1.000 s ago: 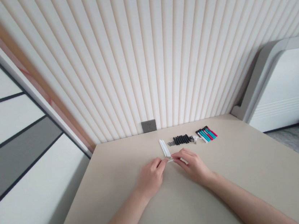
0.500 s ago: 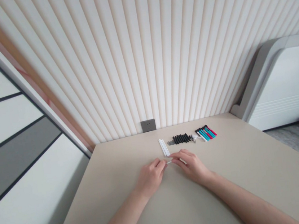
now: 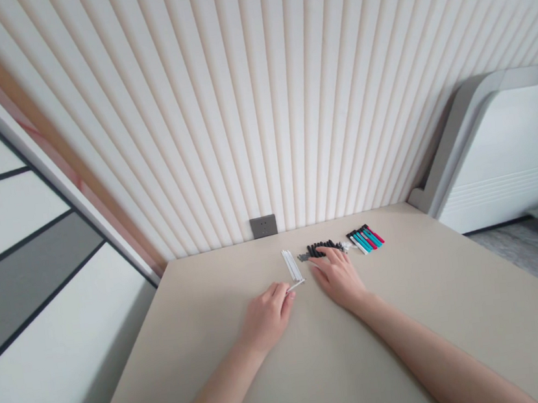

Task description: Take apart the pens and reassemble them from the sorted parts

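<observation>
My left hand (image 3: 267, 316) pinches a thin white stick, which looks like a pen refill (image 3: 295, 285), its far end pointing right. Just beyond it, several similar white sticks (image 3: 291, 266) lie side by side on the table. My right hand (image 3: 338, 276) reaches over a row of short black tubes (image 3: 312, 248), fingers stretched and apart. Its fingertips hide part of the row and come close to a small heap of grey pieces (image 3: 304, 257). Whether they touch any piece is too small to tell.
Small pale pieces (image 3: 347, 246) lie right of the black tubes. Beside them are several pen barrels (image 3: 366, 239) in white, teal and red with black ends. A dark socket (image 3: 263, 226) sits on the ribbed wall behind the beige table (image 3: 203, 301). A bed headboard (image 3: 503, 153) stands at right.
My right hand has left the white stick and moved away to the black tubes and grey pieces. My left hand keeps the stick, now more fully visible. The view has shifted slightly.
</observation>
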Available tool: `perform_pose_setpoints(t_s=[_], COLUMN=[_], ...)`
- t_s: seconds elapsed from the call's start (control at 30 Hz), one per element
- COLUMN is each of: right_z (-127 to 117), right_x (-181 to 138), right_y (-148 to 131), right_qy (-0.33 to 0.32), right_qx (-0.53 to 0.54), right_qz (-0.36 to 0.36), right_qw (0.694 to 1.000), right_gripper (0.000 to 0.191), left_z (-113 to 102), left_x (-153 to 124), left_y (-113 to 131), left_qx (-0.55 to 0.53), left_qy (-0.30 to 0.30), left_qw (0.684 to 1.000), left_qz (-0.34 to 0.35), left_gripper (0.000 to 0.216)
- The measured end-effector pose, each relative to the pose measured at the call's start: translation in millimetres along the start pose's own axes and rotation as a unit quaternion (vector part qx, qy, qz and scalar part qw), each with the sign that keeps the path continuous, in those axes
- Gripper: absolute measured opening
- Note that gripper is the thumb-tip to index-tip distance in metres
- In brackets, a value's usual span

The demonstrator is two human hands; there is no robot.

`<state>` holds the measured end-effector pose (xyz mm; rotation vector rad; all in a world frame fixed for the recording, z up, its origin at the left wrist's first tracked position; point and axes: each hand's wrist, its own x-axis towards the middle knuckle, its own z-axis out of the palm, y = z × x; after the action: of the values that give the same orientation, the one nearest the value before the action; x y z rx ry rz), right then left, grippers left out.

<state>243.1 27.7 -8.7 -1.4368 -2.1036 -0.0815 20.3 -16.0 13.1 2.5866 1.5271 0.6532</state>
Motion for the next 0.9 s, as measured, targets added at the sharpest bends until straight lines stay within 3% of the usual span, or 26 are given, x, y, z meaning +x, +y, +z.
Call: perform_pose_setpoints(t_s=[0.23, 0.9], right_z=[7.2, -1.3], right_x=[9.9, 6.0], right_y=[-7.0, -8.9], right_qy=[-0.023, -0.006], right_qx=[-0.033, 0.002], right_qz=[-0.036, -0.067], right_qw=[0.999, 0.998], right_gripper=[0.031, 0.028], left_z=[1.3, 2.0], left_x=[1.4, 0.6], left_y=[-1.7, -2.2], left_qx=[0.021, 0.013], left_qy=[-0.008, -0.024], left_qw=[1.0, 1.0], left_qz=[0.007, -0.008], left_gripper=[0.024, 0.022])
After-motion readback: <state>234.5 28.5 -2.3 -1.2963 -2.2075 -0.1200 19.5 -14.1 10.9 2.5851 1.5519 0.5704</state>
